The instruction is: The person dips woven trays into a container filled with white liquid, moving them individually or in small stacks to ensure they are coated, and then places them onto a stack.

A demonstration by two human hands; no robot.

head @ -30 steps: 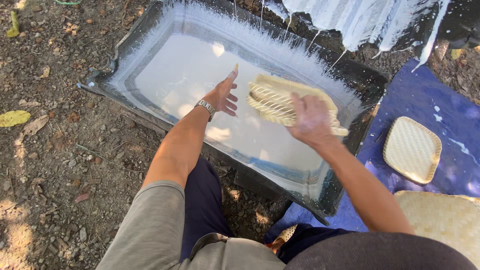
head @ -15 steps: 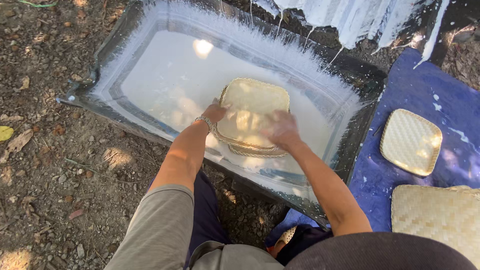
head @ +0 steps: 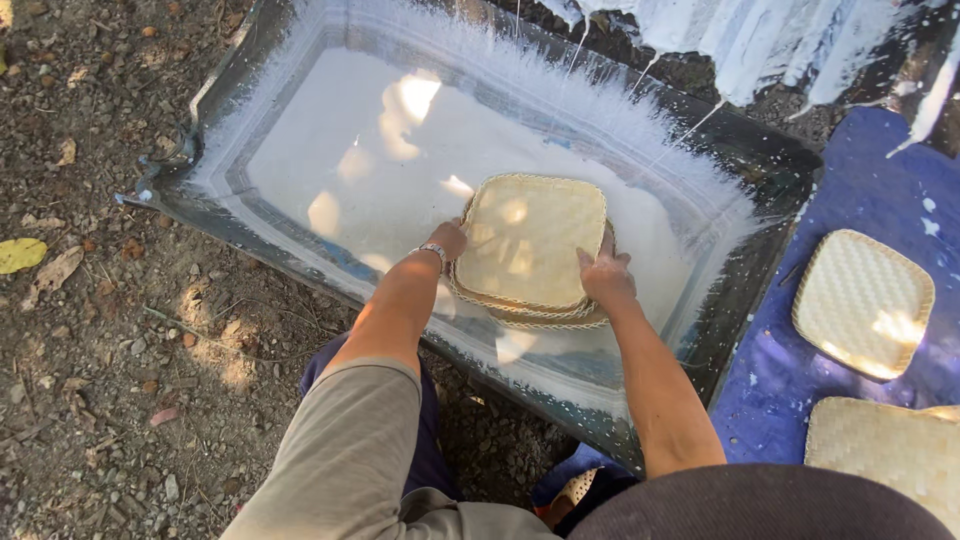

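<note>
Bare gravel ground (head: pixel 110 330) lies under me, a few dry leaves on it. My left hand (head: pixel 448 240) and right hand (head: pixel 605 277) each curl their fingers closed on opposite edges of one stack of woven trays (head: pixel 530 248), lying flat, roughly square, over the white liquid in a single dark trough (head: pixel 770 170). Two more woven trays (head: pixel 862 303) rest on the blue sheet (head: pixel 860 160) to my right.

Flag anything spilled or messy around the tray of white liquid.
White liquid streaks the dark tray rim, mostly its far wall, and spots the blue sheet. Both hands, left hand and right hand, grip the woven tray level.
</note>
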